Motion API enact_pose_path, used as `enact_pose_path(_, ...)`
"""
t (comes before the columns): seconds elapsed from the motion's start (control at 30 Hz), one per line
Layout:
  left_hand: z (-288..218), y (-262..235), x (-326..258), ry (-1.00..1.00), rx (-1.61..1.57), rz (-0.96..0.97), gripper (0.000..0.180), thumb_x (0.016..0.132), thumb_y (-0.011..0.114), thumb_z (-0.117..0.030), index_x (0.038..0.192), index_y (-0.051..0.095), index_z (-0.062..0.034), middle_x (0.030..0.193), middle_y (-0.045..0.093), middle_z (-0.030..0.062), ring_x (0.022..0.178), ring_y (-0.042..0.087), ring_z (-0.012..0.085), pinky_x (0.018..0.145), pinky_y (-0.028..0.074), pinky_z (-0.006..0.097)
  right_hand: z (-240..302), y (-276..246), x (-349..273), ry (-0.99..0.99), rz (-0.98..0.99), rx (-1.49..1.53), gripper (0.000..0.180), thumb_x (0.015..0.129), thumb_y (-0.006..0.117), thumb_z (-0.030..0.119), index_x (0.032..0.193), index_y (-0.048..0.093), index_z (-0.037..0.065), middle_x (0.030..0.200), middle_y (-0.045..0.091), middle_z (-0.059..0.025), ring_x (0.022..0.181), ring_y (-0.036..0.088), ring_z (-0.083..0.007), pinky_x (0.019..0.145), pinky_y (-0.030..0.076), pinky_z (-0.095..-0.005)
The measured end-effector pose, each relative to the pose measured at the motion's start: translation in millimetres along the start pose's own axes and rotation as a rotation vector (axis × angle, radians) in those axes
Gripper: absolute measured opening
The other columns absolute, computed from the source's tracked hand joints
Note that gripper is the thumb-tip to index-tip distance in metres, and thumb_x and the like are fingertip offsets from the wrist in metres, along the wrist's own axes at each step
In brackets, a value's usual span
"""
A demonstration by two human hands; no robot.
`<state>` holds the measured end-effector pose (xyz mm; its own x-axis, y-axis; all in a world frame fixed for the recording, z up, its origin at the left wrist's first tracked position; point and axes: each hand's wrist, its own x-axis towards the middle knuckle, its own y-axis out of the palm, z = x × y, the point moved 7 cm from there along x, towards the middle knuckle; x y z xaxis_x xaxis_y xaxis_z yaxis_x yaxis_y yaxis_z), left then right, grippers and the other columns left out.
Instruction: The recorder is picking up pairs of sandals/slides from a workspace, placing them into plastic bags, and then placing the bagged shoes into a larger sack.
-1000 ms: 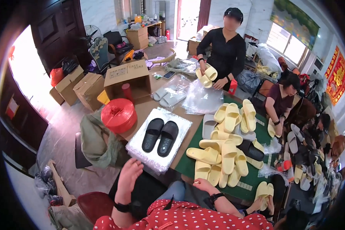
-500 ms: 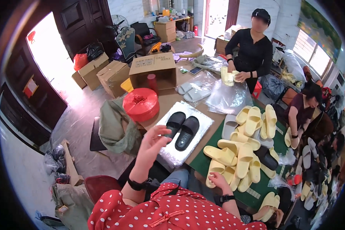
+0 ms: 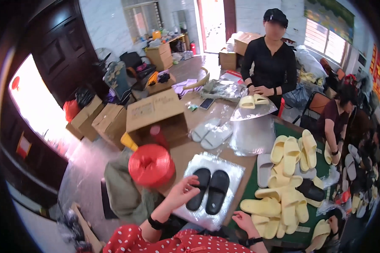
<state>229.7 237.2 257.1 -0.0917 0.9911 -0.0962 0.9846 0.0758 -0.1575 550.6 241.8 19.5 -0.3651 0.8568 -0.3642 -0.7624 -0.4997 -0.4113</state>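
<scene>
Reaching: the left hand (image 3: 182, 192) is raised over the bench (image 3: 185, 154), fingers spread and loose, holding nothing, its fingertips at the near edge of the clear plastic bag (image 3: 211, 185).
Right hand: the right hand (image 3: 243, 220) lies low at the bench's front edge, open with fingers slightly curled, empty, just beside the yellow slippers (image 3: 278, 206).
Black slippers: the pair of black slippers (image 3: 209, 192) lies side by side, soles down, on top of the plastic bag, right in front of the person and next to the left hand's fingers.
Red twine: a big roll of red twine (image 3: 151, 165) stands just left of the bag.
Cardboard box: an open cardboard box (image 3: 154, 116) sits behind the roll.
Opposite side: another person (image 3: 269, 63) stands at the far end with a yellow pair under their hands.
</scene>
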Motion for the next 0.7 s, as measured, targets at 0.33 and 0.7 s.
enact_pose_path(0.33, 161, -17, 104, 0.312, 0.876, 0.311, 0.084, 0.085, 0.066, -0.047, 0.145, 0.031, 0.0001, 0.150, 0.020, 0.0341, 0.137, 0.028, 0.0494, 0.111, 0.031, 0.048, 92, 95, 95, 0.145, -0.212, 0.007, 0.035, 0.083, 0.072, 0.025, 0.108, 0.065, 0.001, 0.078, 0.066, -0.0076, 0.070, 0.064, -0.0180, 0.066, 0.051, -0.0305)
enact_pose_path(0.7, 233, -29, 101, 0.227, 0.735, 0.478, 0.086, 0.085, 0.068, -0.044, 0.148, 0.027, -0.0037, 0.153, 0.007, 0.0344, 0.142, 0.015, 0.0488, 0.115, 0.022, 0.050, 100, 118, 133, 0.077, -0.207, -0.449, 0.061, 0.081, 0.067, 0.051, 0.115, 0.056, 0.001, 0.102, 0.063, -0.0177, 0.098, 0.060, -0.0369, 0.084, 0.049, -0.0442)
